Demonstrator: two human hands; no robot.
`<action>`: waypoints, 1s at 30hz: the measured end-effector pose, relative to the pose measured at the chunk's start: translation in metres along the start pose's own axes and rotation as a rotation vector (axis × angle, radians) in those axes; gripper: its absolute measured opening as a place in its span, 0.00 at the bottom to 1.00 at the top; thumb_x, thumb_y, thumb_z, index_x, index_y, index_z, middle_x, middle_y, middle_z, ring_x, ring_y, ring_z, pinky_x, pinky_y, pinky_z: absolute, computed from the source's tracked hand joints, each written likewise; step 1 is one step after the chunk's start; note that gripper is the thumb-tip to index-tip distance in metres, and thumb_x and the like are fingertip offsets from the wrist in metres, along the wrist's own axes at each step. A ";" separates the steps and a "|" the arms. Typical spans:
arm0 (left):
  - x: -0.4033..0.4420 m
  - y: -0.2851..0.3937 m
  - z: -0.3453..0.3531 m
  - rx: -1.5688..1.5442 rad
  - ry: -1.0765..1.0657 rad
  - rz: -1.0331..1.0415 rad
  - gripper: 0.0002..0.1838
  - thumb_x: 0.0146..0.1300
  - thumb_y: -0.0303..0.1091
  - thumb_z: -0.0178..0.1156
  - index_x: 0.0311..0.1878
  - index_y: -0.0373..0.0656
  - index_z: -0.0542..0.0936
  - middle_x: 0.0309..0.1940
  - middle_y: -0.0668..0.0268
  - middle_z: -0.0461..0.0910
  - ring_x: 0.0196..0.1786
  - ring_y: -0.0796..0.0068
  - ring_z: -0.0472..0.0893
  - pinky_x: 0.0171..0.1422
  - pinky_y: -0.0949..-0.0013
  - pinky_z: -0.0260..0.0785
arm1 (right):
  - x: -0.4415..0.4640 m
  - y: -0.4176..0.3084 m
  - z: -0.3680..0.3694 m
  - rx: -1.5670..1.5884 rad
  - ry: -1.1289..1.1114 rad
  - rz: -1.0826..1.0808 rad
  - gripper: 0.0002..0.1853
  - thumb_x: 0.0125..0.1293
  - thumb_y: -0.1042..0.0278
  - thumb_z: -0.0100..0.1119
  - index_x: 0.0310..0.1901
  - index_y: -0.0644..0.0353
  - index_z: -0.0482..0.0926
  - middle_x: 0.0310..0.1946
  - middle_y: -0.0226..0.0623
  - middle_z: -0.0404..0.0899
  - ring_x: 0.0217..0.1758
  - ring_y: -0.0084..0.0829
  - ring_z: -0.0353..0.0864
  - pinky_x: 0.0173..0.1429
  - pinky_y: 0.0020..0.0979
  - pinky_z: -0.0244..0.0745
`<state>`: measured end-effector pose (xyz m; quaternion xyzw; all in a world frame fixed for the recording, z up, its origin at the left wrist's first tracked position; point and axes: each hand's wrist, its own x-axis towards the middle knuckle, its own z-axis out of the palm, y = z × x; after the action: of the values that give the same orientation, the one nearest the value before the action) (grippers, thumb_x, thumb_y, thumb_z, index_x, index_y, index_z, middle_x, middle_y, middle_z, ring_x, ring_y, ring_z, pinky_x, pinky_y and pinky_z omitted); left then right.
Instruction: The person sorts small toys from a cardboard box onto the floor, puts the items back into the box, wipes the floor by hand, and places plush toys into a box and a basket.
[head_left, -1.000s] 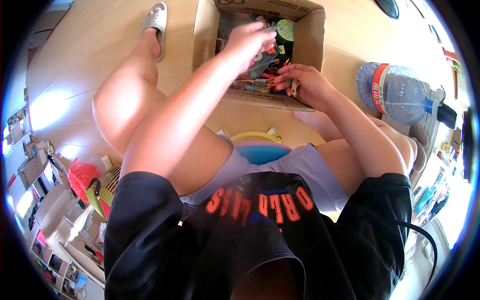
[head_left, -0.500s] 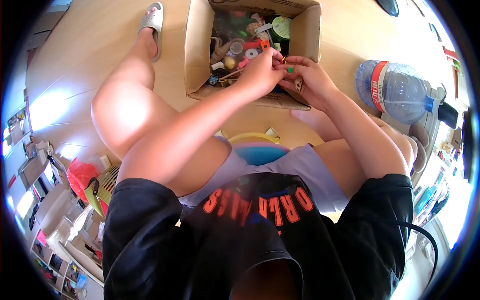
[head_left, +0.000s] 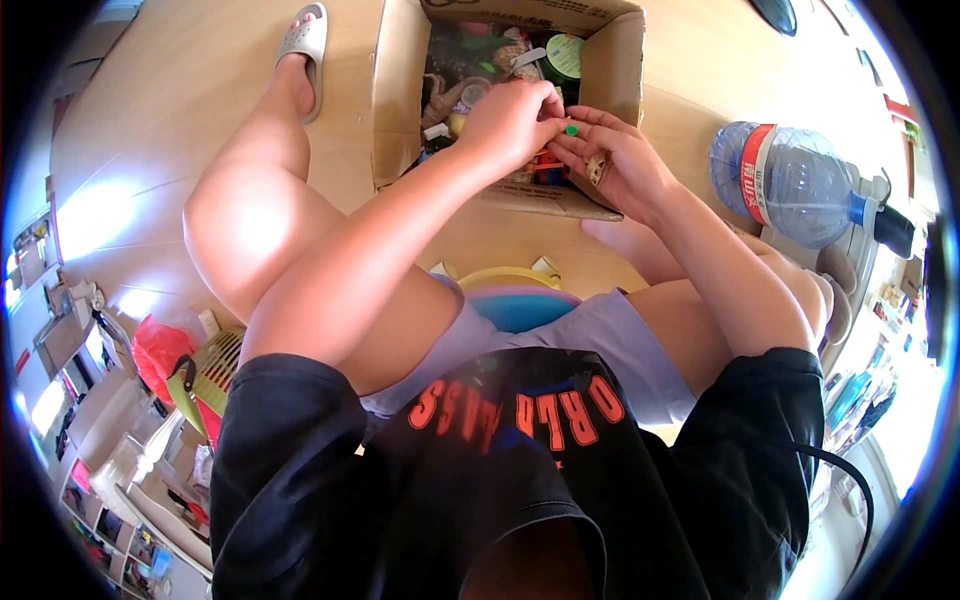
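Observation:
Over the near side of an open cardboard box (head_left: 400,100), my two hands meet at the fingertips. A small round green piece (head_left: 572,130) sits between them, at the fingers of my right hand (head_left: 622,158). My right hand also keeps a small brown-and-cream patterned piece (head_left: 596,168) against its palm, its fingers curled. My left hand (head_left: 508,122) is closed in a pinch beside the green piece; what its fingertips hold is hidden. Below the hands lie mixed small things in the box, among them a round green-lidded tub (head_left: 563,58) and a red piece (head_left: 548,168).
A large clear water bottle with a red label (head_left: 790,180) lies right of the box. Beneath me is a stool with a blue and yellow seat (head_left: 520,305). A green slatted chair (head_left: 215,360) with a red bag (head_left: 160,350) stands at left.
My left hand has moved slightly left and up, covering more of the box's contents. The green piece has shifted a little left and up. A red piece below the hands now shows.

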<state>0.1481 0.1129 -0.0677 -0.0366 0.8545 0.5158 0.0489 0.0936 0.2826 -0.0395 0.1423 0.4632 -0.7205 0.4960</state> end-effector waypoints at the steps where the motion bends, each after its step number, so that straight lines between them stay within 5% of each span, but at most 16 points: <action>1: 0.000 0.000 0.002 0.011 0.024 0.019 0.08 0.56 0.30 0.66 0.35 0.37 0.79 0.33 0.57 0.82 0.38 0.58 0.83 0.42 0.61 0.73 | 0.000 0.000 -0.002 0.011 -0.003 -0.015 0.27 0.63 0.85 0.43 0.65 0.72 0.54 0.54 0.53 0.69 0.57 0.43 0.76 0.63 0.39 0.75; 9: -0.001 -0.004 0.018 0.177 0.149 0.183 0.07 0.55 0.28 0.67 0.34 0.35 0.81 0.41 0.53 0.79 0.45 0.56 0.80 0.50 0.61 0.72 | -0.002 -0.001 -0.001 -0.007 0.015 -0.028 0.27 0.62 0.84 0.44 0.65 0.71 0.57 0.55 0.49 0.71 0.56 0.36 0.76 0.63 0.35 0.73; 15: -0.005 -0.007 0.025 0.138 0.119 0.177 0.10 0.52 0.35 0.69 0.29 0.37 0.82 0.40 0.55 0.78 0.44 0.55 0.79 0.47 0.59 0.73 | -0.004 0.002 -0.009 -0.070 -0.060 0.014 0.27 0.60 0.84 0.44 0.63 0.68 0.63 0.55 0.43 0.73 0.54 0.29 0.76 0.63 0.32 0.72; 18: -0.007 -0.002 0.025 0.126 0.122 0.168 0.08 0.53 0.31 0.69 0.33 0.35 0.83 0.38 0.54 0.80 0.43 0.59 0.81 0.46 0.63 0.73 | -0.005 0.006 -0.012 -0.040 -0.024 0.017 0.25 0.61 0.84 0.45 0.62 0.70 0.63 0.53 0.45 0.74 0.51 0.32 0.77 0.61 0.33 0.74; 21: -0.003 0.010 0.015 -0.080 -0.056 -0.277 0.11 0.55 0.35 0.68 0.35 0.36 0.85 0.34 0.57 0.83 0.40 0.66 0.82 0.43 0.64 0.73 | -0.004 0.008 -0.013 -0.012 -0.003 0.006 0.20 0.66 0.82 0.46 0.60 0.73 0.63 0.49 0.48 0.75 0.49 0.34 0.79 0.58 0.34 0.77; 22: 0.002 -0.005 0.013 -0.157 -0.075 -0.312 0.13 0.58 0.39 0.68 0.39 0.40 0.86 0.33 0.63 0.85 0.38 0.75 0.81 0.40 0.67 0.72 | -0.004 0.008 -0.012 -0.009 0.006 0.015 0.19 0.66 0.82 0.46 0.59 0.73 0.64 0.48 0.48 0.75 0.48 0.34 0.79 0.58 0.34 0.77; 24: 0.006 -0.013 0.007 -0.348 0.170 -0.353 0.13 0.59 0.38 0.67 0.45 0.42 0.86 0.37 0.67 0.85 0.39 0.81 0.80 0.38 0.72 0.70 | -0.006 0.008 -0.008 -0.044 0.021 0.057 0.17 0.66 0.82 0.46 0.56 0.72 0.66 0.47 0.48 0.76 0.47 0.34 0.80 0.56 0.34 0.78; 25: 0.010 -0.015 0.000 -0.613 0.197 -0.378 0.19 0.62 0.35 0.65 0.56 0.42 0.81 0.41 0.67 0.86 0.39 0.82 0.80 0.38 0.75 0.69 | -0.009 0.007 -0.004 -0.086 0.027 0.088 0.16 0.66 0.82 0.46 0.55 0.72 0.67 0.46 0.48 0.76 0.46 0.35 0.80 0.54 0.34 0.79; 28: 0.017 -0.023 -0.007 -0.741 0.225 -0.425 0.30 0.64 0.29 0.61 0.69 0.37 0.67 0.48 0.62 0.85 0.44 0.80 0.81 0.43 0.75 0.70 | -0.009 0.010 -0.011 -0.169 -0.030 0.164 0.13 0.65 0.81 0.47 0.51 0.71 0.70 0.44 0.47 0.77 0.42 0.34 0.80 0.45 0.32 0.78; 30: 0.013 -0.026 -0.002 -0.615 0.215 -0.467 0.30 0.58 0.26 0.63 0.66 0.33 0.70 0.45 0.55 0.85 0.43 0.74 0.83 0.48 0.70 0.73 | -0.007 0.011 -0.016 -0.197 -0.049 0.210 0.13 0.63 0.82 0.47 0.49 0.70 0.71 0.42 0.46 0.77 0.40 0.34 0.79 0.41 0.30 0.77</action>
<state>0.1380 0.0985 -0.0909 -0.2969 0.6291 0.7157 0.0619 0.1024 0.2990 -0.0493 0.1230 0.5020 -0.6190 0.5914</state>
